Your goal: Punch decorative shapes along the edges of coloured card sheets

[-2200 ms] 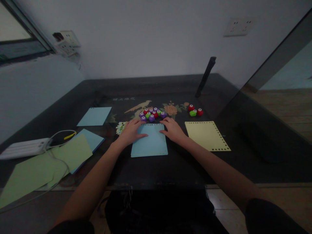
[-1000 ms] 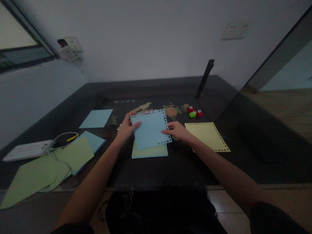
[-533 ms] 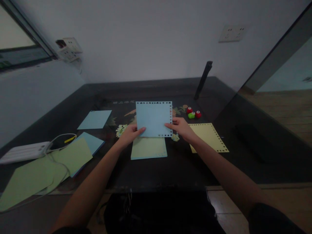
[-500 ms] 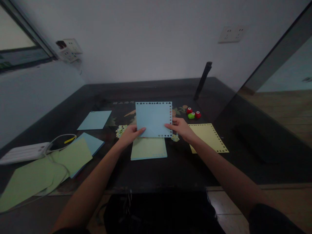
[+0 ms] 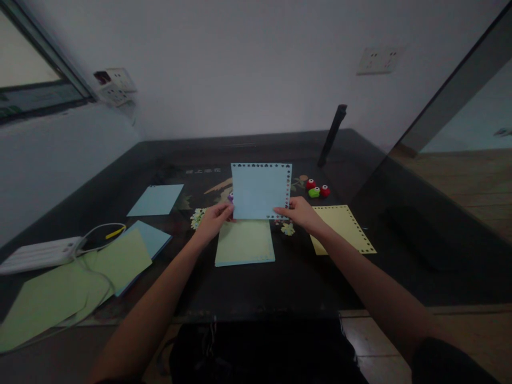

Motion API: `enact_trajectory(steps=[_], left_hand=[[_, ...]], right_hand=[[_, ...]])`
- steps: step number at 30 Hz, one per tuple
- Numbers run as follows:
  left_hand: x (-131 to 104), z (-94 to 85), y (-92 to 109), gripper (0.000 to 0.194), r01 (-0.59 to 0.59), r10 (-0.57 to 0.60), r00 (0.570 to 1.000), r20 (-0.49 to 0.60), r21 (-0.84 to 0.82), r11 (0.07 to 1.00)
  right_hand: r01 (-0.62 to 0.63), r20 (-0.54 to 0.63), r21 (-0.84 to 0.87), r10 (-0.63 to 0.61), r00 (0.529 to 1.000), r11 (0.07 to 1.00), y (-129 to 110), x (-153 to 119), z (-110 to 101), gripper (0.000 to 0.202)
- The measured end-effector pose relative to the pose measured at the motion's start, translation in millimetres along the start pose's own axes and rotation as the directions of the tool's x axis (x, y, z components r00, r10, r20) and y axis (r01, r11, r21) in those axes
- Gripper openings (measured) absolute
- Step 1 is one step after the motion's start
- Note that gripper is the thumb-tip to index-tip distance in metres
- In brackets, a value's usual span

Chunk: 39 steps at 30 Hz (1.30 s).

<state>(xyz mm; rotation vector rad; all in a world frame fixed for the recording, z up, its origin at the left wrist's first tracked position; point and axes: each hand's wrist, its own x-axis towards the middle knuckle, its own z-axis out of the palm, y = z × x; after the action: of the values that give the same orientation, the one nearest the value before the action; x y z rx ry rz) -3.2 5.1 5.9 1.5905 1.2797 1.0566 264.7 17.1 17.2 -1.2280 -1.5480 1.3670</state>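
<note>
A light blue paper sheet (image 5: 261,191) stands tilted up over the table, with small shapes punched along its top, right and part of its bottom edge. My right hand (image 5: 300,213) pinches its lower right corner, thumb in front. At the sheet's lower left edge my left hand (image 5: 214,221) has its fingers closed; whether they grip paper I cannot tell. Just above those fingertips shows a small purple item (image 5: 231,197), partly behind the sheet. Beneath lies a stack of pale green and blue sheets (image 5: 245,242).
Right of my hands lie a yellow punched sheet (image 5: 340,226) and small red and green craft punches (image 5: 314,192). At left are a blue sheet (image 5: 156,200), green sheets (image 5: 80,277), a white power strip (image 5: 40,255) and its cable. A black upright bar (image 5: 333,136) stands behind.
The blue sheet has shifted right and slightly up with my right hand. My left thumb has come off the sheet's face to its edge, and the purple item has come into sight.
</note>
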Motion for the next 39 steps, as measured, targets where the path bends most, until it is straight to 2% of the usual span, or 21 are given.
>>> enact_trajectory(steps=[3,6,10,14,19,26,31,35,37,39], left_hand=[[5,-7.9,-4,0.035,-0.021,0.025,0.996,-0.085,0.055,0.998],[7,-14.4,-9,0.029,-0.003,0.034,0.985,-0.168,0.183,0.983],[6,-14.4,-13,0.023,-0.016,0.094,0.976,-0.198,0.363,0.932],[8,-11.5,-16,0.02,-0.045,0.147,0.974,-0.173,0.49,0.87],[17,-10.6,-22,0.026,-0.123,0.215,0.974,-0.07,0.634,0.764],[33,-5.3,-18,0.027,-0.175,0.241,0.97,0.022,0.75,0.637],[40,-4.9,-17,0.022,-0.187,0.243,0.969,0.034,0.745,0.64],[37,-5.0,-6,0.019,-0.185,0.288,0.957,-0.022,0.719,0.67],[31,-1.7,4,0.021,-0.167,0.296,0.951,-0.088,0.662,0.73],[23,6.2,16,0.025,-0.108,0.212,0.966,-0.145,0.52,0.847]], right_hand=[[-0.024,-0.087,0.043,0.027,0.996,0.999,-3,-2,-12,0.016],[0.0,-0.147,0.047,0.007,0.989,0.999,-1,-9,-24,0.021],[0.025,-0.204,0.093,-0.005,0.979,0.995,6,-21,-35,0.027],[0.032,-0.227,0.168,0.007,0.974,0.985,8,-27,-37,0.03],[0.013,-0.205,0.25,0.04,0.978,0.968,7,-31,-34,0.03],[-0.003,-0.166,0.332,0.061,0.984,0.943,3,-34,-32,0.029],[-0.005,-0.164,0.393,0.075,0.984,0.92,3,-34,-32,0.031],[0.006,-0.178,0.411,0.074,0.981,0.912,5,-33,-31,0.03],[0.008,-0.181,0.419,0.075,0.981,0.908,6,-33,-31,0.028],[0.012,-0.184,0.438,0.076,0.98,0.899,6,-34,-30,0.026]])
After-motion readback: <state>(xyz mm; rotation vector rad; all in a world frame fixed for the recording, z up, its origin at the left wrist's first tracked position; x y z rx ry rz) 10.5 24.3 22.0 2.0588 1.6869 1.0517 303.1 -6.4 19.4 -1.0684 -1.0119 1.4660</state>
